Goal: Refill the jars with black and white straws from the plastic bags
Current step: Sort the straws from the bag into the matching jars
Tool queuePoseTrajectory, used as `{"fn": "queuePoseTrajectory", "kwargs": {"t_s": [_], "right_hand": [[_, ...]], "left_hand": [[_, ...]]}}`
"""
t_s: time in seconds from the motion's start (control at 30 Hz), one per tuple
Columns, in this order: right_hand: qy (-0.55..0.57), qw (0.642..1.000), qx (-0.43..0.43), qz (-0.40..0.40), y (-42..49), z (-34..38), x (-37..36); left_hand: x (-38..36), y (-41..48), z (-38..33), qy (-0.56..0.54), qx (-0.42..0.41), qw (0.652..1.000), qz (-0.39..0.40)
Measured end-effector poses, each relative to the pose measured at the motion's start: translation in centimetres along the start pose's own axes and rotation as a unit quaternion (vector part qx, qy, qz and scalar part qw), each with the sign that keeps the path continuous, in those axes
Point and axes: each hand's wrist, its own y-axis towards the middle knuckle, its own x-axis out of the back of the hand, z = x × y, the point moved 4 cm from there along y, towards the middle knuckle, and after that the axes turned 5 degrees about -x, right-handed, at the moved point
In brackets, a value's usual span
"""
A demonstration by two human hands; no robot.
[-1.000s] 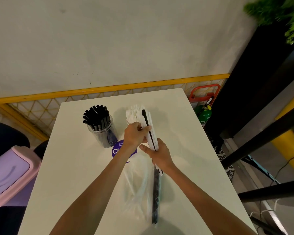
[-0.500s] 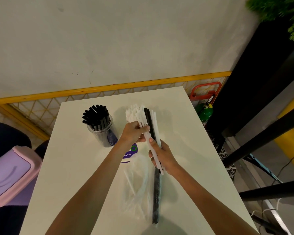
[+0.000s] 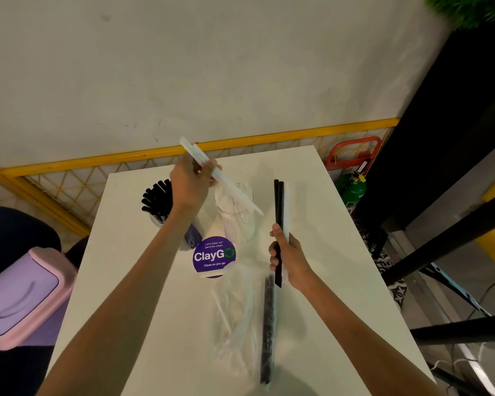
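A lilac bin (image 3: 20, 301) sits left of the worktop (image 3: 132, 281). The black-straw jar (image 3: 162, 208) stands partly behind the left hand (image 3: 189, 187), which grips white straws (image 3: 226, 182) tilted over the white-straw jar (image 3: 236, 221). A purple sticker (image 3: 214, 257) lies before the jars. Bags (image 3: 246, 318) lie between the forearms. The right hand (image 3: 287, 257) clasps upright black straws (image 3: 278, 207) with some white.

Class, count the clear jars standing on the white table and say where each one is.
2. The clear jar of black straws stands at the far left, partly hidden behind the left hand. The clear jar of white straws stands just right of it.
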Motion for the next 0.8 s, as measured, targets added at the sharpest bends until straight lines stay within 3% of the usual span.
{"fn": "queuePoseTrajectory", "kwargs": {"t_s": [0.13,0.43,0.8], "right_hand": [[0.007,1.0,-0.004,-0.003,0.3,0.0,0.1],[-0.001,1.0,-0.005,-0.008,1.1,0.0,0.2],[0.001,1.0,-0.005,0.001,1.9,0.1,0.0]], "left_hand": [[1.1,1.6,-1.7,0.015,-0.087,0.994,-0.056],[-0.8,1.5,-2.0,0.116,-0.182,0.976,-0.019],[-2.7,1.5,-2.1,0.192,-0.179,0.965,0.013]]}}
